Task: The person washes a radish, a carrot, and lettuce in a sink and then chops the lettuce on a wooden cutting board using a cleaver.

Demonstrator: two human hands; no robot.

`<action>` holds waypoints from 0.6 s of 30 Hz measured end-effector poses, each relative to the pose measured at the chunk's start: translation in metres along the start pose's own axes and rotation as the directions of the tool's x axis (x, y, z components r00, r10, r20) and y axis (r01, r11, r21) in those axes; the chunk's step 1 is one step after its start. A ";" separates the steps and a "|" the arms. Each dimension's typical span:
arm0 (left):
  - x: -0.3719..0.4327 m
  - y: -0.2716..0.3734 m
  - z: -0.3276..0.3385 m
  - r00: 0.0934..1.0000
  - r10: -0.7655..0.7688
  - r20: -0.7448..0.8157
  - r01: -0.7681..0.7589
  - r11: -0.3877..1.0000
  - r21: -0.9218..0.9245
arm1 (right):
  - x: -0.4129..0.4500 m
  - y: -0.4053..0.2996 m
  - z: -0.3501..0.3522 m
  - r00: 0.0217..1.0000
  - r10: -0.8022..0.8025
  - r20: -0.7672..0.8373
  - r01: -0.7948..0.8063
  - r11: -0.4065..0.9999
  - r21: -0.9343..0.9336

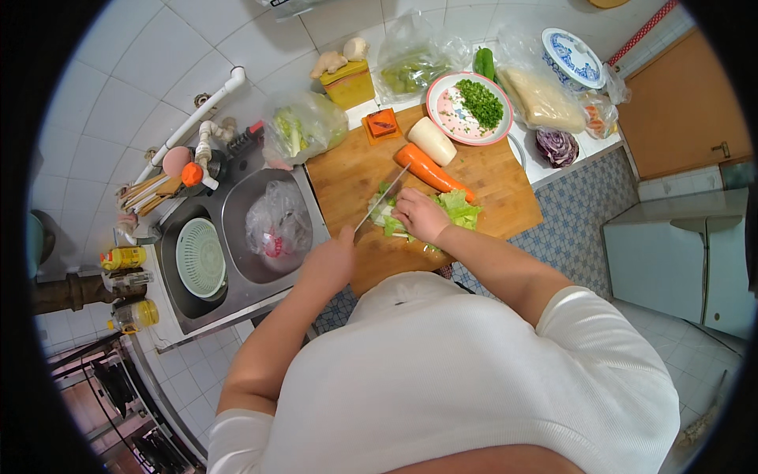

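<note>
My left hand (333,259) is closed round the handle of a kitchen knife (382,198), its blade slanting up over chopped leafy greens. Beside the blade, my right hand (419,214) presses the leafy greens (459,208) onto a wooden cutting board (349,169), fingers curled and partly hidden. Just beyond that hand lie an orange carrot (435,172) and a peeled white radish piece (432,141). A pink-rimmed plate (440,121) with chopped green herbs rests at the board's far edge. Near the far left corner is an orange square packet (382,123).
Left of the board, a double steel sink (237,269) holds a plastic bag (275,219) and a pale green colander (201,258). Behind stand a yellow container (348,86) and bagged vegetables (411,74). A cut red cabbage (557,147) lies at the right.
</note>
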State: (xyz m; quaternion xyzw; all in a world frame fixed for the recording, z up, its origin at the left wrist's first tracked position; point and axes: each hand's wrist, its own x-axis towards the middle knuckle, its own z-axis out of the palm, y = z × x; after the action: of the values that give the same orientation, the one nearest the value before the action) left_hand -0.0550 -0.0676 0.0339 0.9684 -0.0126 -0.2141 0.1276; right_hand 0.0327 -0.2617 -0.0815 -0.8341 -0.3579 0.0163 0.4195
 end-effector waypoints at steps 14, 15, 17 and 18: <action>0.000 0.001 0.008 0.998 -0.006 0.062 0.008 0.999 -0.040 | -0.002 -0.002 -0.003 0.998 -0.003 0.067 0.006 0.999 -0.050; 0.002 -0.001 0.015 0.998 -0.005 0.063 0.007 0.999 -0.040 | 0.000 -0.003 -0.003 0.998 0.001 0.070 0.003 0.998 -0.056; 0.009 -0.003 0.041 0.998 -0.061 0.020 0.063 0.996 -0.068 | 0.002 -0.007 -0.002 0.997 -0.009 0.082 0.014 0.998 -0.065; 0.013 0.000 0.046 0.995 -0.099 -0.011 0.098 0.990 -0.098 | 0.000 -0.009 -0.002 0.996 -0.026 0.090 0.033 0.997 -0.072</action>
State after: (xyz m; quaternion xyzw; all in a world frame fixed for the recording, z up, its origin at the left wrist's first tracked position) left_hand -0.0625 -0.0799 -0.0114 0.9621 0.0466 -0.2129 0.1638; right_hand 0.0280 -0.2590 -0.0736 -0.8419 -0.3889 0.0340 0.3725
